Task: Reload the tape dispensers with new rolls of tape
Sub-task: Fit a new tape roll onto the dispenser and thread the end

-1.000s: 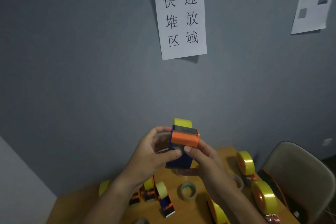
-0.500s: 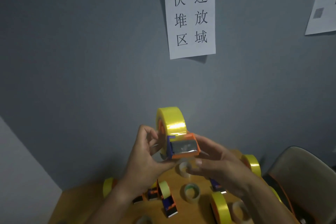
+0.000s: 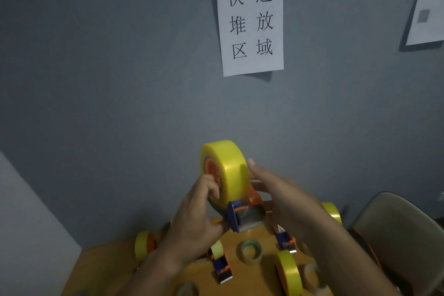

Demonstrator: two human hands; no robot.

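Up in front of the grey wall (image 3: 120,79), above the wooden table (image 3: 108,264), the person holds a tape dispenser (image 3: 242,214) with a fat yellow roll of tape (image 3: 228,170) seated on its orange hub. From the head camera, the left hand (image 3: 199,218) curls round the near side of the roll, fingertips on its yellow face beside the hub and thumb down by the dispenser's blue front plate, so it is gripping. The right hand (image 3: 283,199) lies along the far side with its fingers stretched out straight, the tips reaching up past the roll; it looks to be pressed flat against the dispenser rather than wrapped about it, though motion blur softens that side. On the table below lie more things: a loaded dispenser at the left edge (image 3: 144,245), a small dispenser (image 3: 222,264) under the left wrist, a spent tape core (image 3: 251,251) in the middle, another yellow roll (image 3: 288,271) near the right forearm, and one more roll (image 3: 332,214) behind that arm. A grey chair (image 3: 403,230) stands to the right of the table. A paper sign (image 3: 249,19) with printed characters is fixed to the wall overhead, and a second sheet (image 3: 427,2) hangs at the right edge.
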